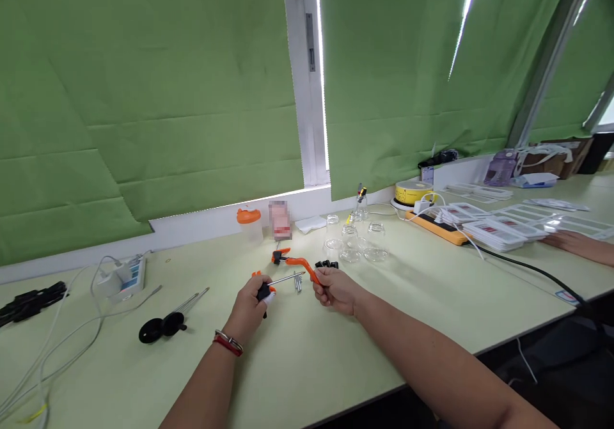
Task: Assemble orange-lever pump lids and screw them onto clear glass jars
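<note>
My left hand [245,311] is closed around the black handle of a screwdriver [286,279], whose metal shaft points right. Near its tip, my right hand [339,289] grips a curved orange piece [302,263] with a black fitting [278,257] at its far end. Several small metal screws [298,282] lie on the table between my hands. Just beyond my right fingers sits a cluster of small black parts [327,264]. Another orange piece [257,273] shows behind my left hand, partly hidden by it.
Upturned clear glasses [350,247] stand ahead, near an orange-lidded jar [249,217] and a pink box [280,221]. Black round-ended tools [163,327] and white cables [98,317] lie left. At right are an orange power strip [436,227], stacked cards [499,231] and another person's hand [575,245].
</note>
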A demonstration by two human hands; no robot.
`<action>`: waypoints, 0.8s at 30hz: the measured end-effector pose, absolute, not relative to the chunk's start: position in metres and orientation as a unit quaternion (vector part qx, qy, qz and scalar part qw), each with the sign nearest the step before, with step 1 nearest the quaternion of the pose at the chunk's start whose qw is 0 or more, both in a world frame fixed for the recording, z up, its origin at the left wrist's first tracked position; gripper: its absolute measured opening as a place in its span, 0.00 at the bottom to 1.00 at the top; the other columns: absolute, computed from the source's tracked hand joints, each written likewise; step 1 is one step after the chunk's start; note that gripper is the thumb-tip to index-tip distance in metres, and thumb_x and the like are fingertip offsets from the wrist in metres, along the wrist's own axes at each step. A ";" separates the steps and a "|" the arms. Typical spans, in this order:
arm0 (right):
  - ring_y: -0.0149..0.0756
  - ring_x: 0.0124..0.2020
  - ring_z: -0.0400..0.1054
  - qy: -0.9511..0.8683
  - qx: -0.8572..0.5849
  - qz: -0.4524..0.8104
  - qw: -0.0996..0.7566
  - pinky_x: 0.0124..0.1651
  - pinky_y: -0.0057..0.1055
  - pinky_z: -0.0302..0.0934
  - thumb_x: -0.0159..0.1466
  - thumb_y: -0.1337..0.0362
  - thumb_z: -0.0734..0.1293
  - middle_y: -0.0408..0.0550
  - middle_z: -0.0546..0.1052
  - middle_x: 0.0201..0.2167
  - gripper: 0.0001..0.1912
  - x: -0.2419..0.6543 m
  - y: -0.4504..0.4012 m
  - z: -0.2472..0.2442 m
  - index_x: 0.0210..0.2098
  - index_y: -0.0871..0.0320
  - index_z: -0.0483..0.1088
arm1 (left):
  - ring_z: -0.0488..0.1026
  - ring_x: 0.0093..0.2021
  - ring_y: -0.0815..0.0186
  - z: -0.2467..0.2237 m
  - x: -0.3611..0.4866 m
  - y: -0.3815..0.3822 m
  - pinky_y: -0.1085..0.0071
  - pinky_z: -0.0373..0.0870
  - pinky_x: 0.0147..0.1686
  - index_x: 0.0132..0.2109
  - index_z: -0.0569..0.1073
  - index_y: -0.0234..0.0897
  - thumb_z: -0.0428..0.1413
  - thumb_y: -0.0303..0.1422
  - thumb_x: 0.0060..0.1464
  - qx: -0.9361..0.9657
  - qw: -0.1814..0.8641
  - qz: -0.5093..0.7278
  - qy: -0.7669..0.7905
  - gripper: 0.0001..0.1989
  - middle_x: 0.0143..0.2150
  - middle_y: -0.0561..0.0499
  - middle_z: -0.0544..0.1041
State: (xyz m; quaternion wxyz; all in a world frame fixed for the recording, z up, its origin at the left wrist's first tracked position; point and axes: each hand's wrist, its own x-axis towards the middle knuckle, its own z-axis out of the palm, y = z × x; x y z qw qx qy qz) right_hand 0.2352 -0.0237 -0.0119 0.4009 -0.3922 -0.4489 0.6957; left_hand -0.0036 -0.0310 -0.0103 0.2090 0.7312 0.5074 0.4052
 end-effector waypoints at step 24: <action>0.21 0.13 0.51 -0.518 -0.369 0.696 0.334 0.17 0.23 0.43 0.58 0.49 0.66 0.36 0.64 0.14 0.19 0.225 -0.035 -0.019 0.27 0.59 0.63 | 0.70 0.36 0.64 -0.002 0.024 -0.048 0.70 0.67 0.31 0.43 0.70 0.40 0.63 0.32 0.40 0.637 0.471 0.436 0.426 0.19 0.36 0.52 0.71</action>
